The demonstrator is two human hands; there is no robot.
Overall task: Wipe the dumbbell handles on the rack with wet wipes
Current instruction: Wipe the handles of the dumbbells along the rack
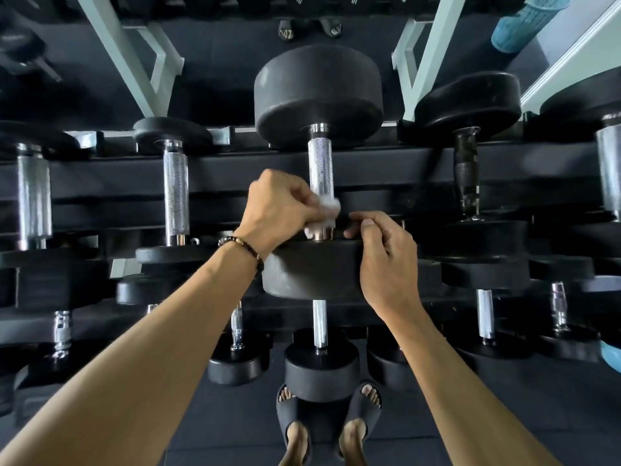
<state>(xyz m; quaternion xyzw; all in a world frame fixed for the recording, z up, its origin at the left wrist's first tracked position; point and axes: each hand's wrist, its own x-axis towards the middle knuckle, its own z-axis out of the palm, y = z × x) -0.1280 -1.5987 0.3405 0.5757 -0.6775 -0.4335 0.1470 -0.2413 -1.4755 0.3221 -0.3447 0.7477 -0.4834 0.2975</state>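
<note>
While the left grip (279, 210) is pinching the crumpled white wet wipe (327, 208) against the knurled chrome dumbbell handle (321, 166), the right grip (383, 253) is curling over the black weight head (312, 274) below that handle.

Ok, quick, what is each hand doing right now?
Left hand: holds the wet wipe against the dumbbell handle.
Right hand: fingers curled, resting on the dumbbell head.
</note>
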